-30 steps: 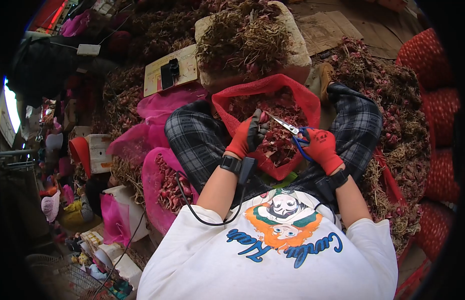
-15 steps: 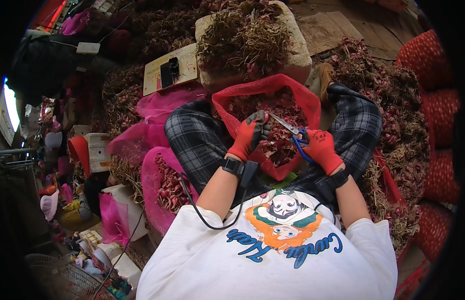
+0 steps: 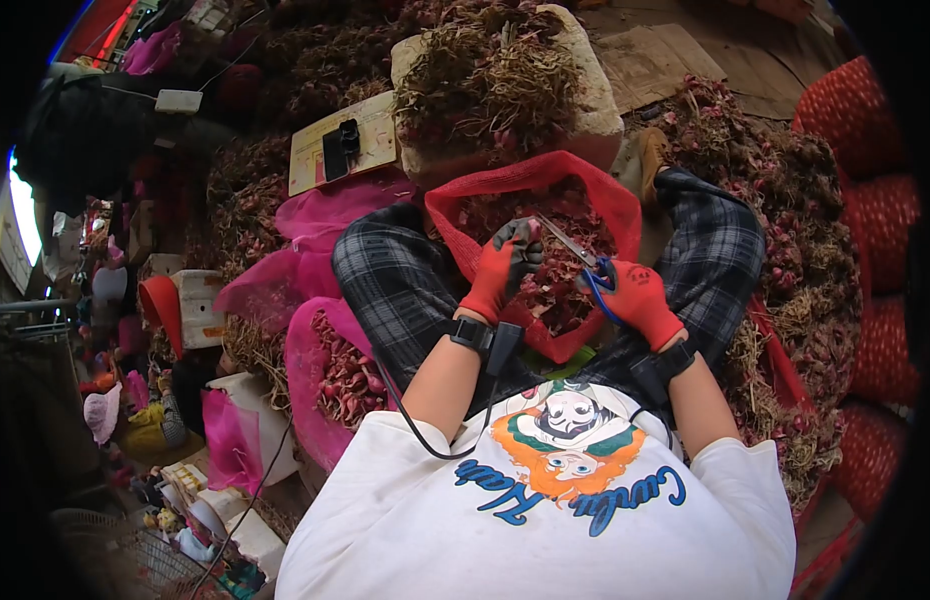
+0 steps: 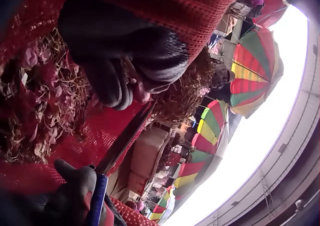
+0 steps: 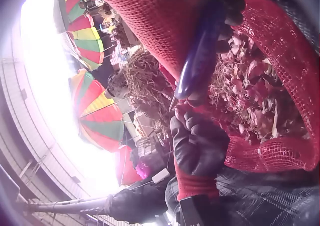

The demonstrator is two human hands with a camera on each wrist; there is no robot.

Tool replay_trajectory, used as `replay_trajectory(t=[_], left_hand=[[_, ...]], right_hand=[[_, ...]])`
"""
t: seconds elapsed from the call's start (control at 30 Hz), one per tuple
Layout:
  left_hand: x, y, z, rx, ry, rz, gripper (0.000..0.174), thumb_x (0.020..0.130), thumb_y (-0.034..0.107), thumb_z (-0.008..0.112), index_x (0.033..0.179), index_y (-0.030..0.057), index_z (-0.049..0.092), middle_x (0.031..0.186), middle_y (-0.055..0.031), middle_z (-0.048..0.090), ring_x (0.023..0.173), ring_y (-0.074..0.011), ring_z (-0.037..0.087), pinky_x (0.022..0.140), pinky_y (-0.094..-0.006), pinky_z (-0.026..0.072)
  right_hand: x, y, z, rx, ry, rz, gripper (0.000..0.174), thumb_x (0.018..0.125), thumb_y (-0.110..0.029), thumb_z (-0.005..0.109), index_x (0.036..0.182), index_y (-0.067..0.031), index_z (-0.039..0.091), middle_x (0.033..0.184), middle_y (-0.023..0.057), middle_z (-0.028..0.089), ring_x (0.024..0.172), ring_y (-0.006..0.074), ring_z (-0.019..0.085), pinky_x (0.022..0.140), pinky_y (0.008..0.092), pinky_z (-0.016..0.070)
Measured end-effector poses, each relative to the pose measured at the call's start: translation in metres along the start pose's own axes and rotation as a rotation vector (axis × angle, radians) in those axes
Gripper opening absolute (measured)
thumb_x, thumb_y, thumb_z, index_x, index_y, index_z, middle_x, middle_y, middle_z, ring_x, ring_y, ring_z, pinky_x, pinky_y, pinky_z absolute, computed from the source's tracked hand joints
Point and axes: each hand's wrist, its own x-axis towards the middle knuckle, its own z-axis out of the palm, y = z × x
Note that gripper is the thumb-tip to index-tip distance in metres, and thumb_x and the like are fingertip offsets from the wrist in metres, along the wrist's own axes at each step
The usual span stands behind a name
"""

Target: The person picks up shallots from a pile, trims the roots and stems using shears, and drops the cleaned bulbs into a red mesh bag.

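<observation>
My left hand (image 3: 500, 270), in a red glove with dark coated fingers, pinches a small pink shallot (image 4: 142, 94), mostly hidden by the fingertips. In my right hand (image 3: 640, 298), gloved alike, are scissors (image 3: 572, 242) with blue handles. Their metal blades point forward and left, with the tips right by the left fingertips. Both hands are above a red mesh bag (image 3: 607, 190) held wide between the knees. Dry skins and root trimmings (image 5: 252, 93) lie inside it.
A pale foam block (image 3: 600, 100) heaped with dried shallot bunches (image 3: 495, 75) stands ahead. A pink mesh bag (image 3: 303, 350) of shallots sits left of the legs. More shallots (image 3: 775, 190) spread at right, beside full red sacks (image 3: 875, 220). A phone (image 3: 335, 155) lies on a board.
My left hand has shifted slightly right and turned, its fingers covering more of the shallot. The scissors have tilted to point further forward. The right hand stays in almost the same place.
</observation>
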Motion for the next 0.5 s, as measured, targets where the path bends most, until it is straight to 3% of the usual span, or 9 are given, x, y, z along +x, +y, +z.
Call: replay_trajectory(t=[0.17, 0.27, 0.37, 0.5], left_hand=[[-0.008, 0.012, 0.022, 0.035, 0.119, -0.046, 0.015, 0.093, 0.014, 0.049, 0.078, 0.0162, 0.047, 0.071, 0.0055, 0.037, 0.059, -0.0048, 0.037, 0.049, -0.0182, 0.0317], [0.006, -0.005, -0.005, -0.098, -0.122, -0.002, 0.009, 0.094, 0.021, 0.052, 0.089, 0.0140, 0.052, 0.073, 0.0048, 0.042, 0.060, -0.0049, 0.040, 0.051, -0.0179, 0.0346], [0.004, -0.006, -0.005, -0.031, 0.004, -0.010, 0.010, 0.093, 0.021, 0.053, 0.098, 0.0117, 0.054, 0.075, 0.0052, 0.044, 0.061, -0.0050, 0.042, 0.052, -0.0181, 0.0368], [-0.004, 0.002, 0.007, 0.059, -0.028, 0.048, 0.021, 0.091, 0.016, 0.055, 0.111, 0.0087, 0.054, 0.086, 0.0034, 0.053, 0.067, -0.0054, 0.048, 0.058, -0.0191, 0.0414]], right_hand=[[0.003, 0.009, 0.008, -0.217, -0.006, 0.010, 0.044, 0.077, -0.053, 0.061, 0.090, -0.0107, 0.061, 0.083, 0.0107, 0.064, 0.077, 0.0283, 0.064, 0.066, 0.0384, 0.0488], [0.002, 0.002, -0.002, -0.249, 0.002, 0.005, 0.043, 0.076, -0.052, 0.061, 0.088, -0.0104, 0.061, 0.082, 0.0106, 0.064, 0.077, 0.0283, 0.063, 0.066, 0.0382, 0.0487], [0.002, 0.007, 0.000, -0.272, -0.018, 0.003, 0.042, 0.075, -0.050, 0.063, 0.089, -0.0103, 0.061, 0.081, 0.0107, 0.064, 0.077, 0.0286, 0.063, 0.066, 0.0387, 0.0487], [0.003, 0.011, 0.002, -0.210, -0.064, 0.091, 0.040, 0.075, -0.045, 0.065, 0.095, -0.0098, 0.062, 0.083, 0.0120, 0.065, 0.075, 0.0293, 0.064, 0.066, 0.0386, 0.0492]])
